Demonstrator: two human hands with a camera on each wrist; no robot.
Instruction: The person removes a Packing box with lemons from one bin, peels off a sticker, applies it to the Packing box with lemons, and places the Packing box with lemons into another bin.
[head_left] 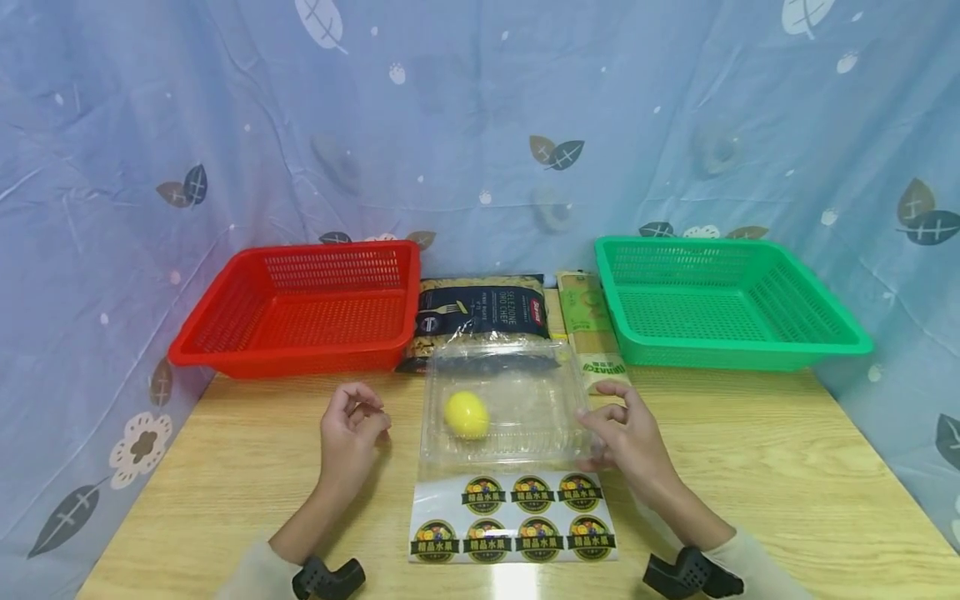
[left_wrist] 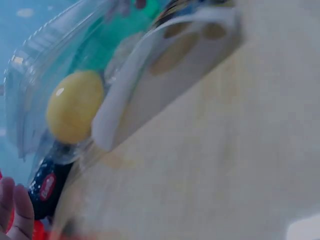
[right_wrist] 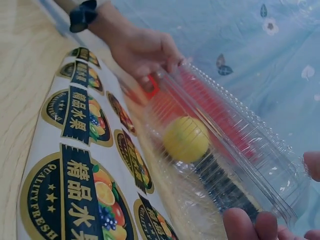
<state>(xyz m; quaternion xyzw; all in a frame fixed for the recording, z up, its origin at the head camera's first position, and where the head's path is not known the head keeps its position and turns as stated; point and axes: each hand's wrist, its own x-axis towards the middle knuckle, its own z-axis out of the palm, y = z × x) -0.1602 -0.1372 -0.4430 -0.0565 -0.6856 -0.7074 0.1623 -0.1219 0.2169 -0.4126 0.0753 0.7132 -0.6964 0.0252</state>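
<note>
A clear plastic fruit box [head_left: 517, 425] stands mid-table with a yellow lemon [head_left: 467, 415] inside, near its left end. My right hand [head_left: 626, 437] grips the box's right end, thumb and fingers on either side of the corner in the right wrist view. To the left of the box, my left hand [head_left: 354, 425] hovers with loosely curled fingers; it holds nothing, and a gap separates it from the box in the head view. In front lies a sheet of round fruit stickers [head_left: 513, 518], its edge curling up in the left wrist view [left_wrist: 117, 107].
Behind the box lie a dark pasta bag [head_left: 483, 312] and a green-and-brown packet [head_left: 588, 321]. A red basket [head_left: 300, 360] stands at the back left, a green basket [head_left: 738, 354] at the back right. A blue patterned curtain [head_left: 480, 125] closes off the back and sides.
</note>
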